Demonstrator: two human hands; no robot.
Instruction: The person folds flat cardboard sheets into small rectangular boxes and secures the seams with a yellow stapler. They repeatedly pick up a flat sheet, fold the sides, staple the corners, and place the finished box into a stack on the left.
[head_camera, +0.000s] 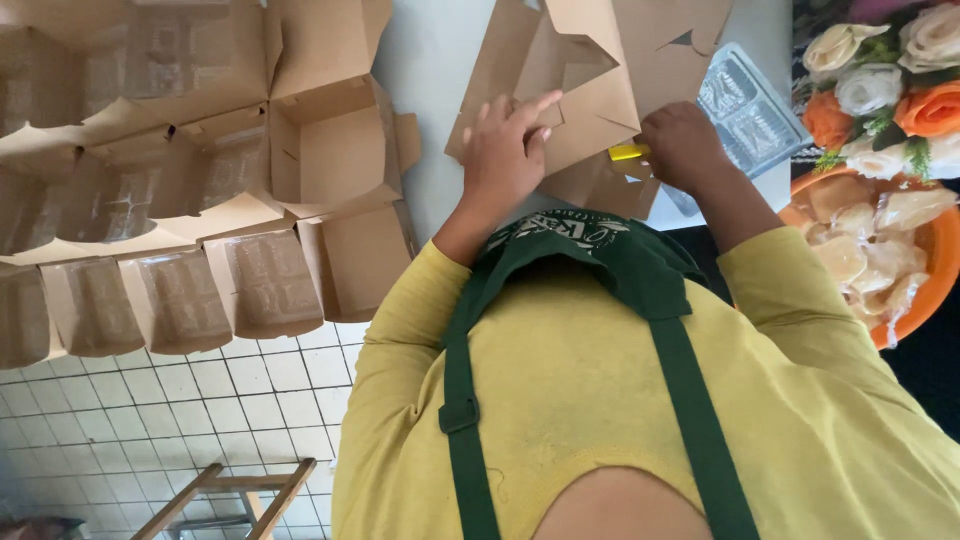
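Left hand (505, 150) lay flat, fingers spread, on a half-folded brown cardboard box (570, 80). Right hand (683, 145) was curled, pinching a small yellow piece (628, 152). Underneath, a pale grey tabletop (430, 60); below, white floor tiles (200, 410).

yellow object (628, 152): mostly hidden under right hand (682, 143), kind unclear | flat cardboard box (570, 85): cut off by top edge | orange bowl (935, 240): cut by right edge | clear tray (750, 110): partly covered
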